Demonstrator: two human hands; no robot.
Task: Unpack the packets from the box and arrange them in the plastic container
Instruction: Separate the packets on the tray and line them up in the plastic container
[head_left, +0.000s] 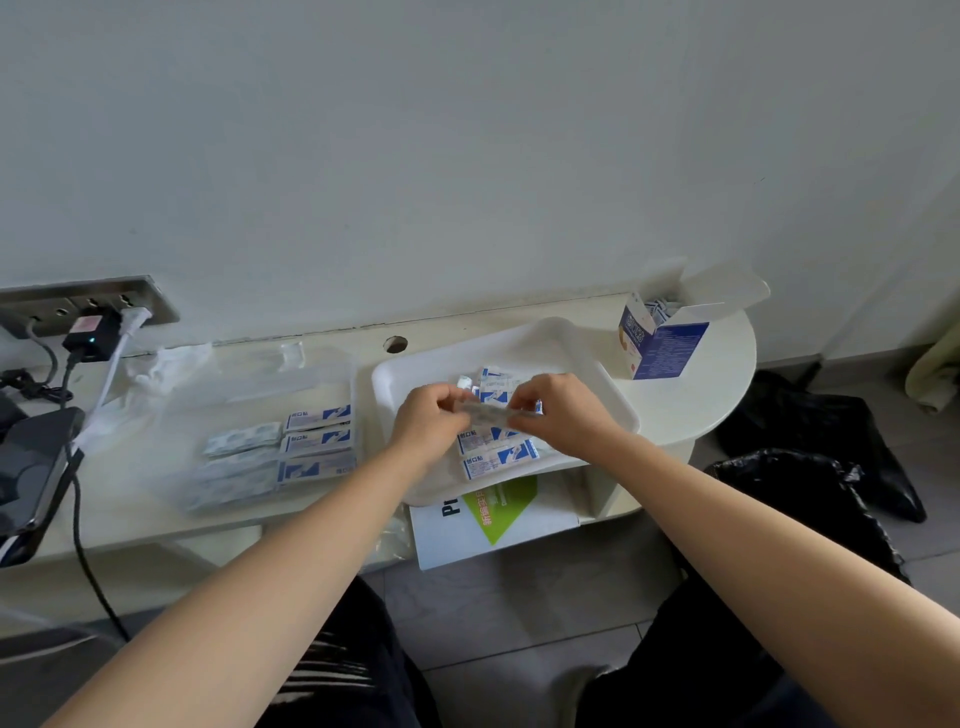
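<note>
A packet (488, 411) is pinched between the left hand (428, 415) and right hand (563, 410) over the white tray (571, 343); blue-and-white packets in the clear plastic container (332, 374) bear "创口贴"; the opened box (657, 338) is placed at the desk (727, 374) corner

Hidden or unclear, from my seat: my hands (496, 413) cover several packets on the white tray (597, 358); the held strip (485, 411) is motion-blurred; print on the box (662, 345) is unreadable; the phone (28, 467) is cut off at the left edge.
</note>
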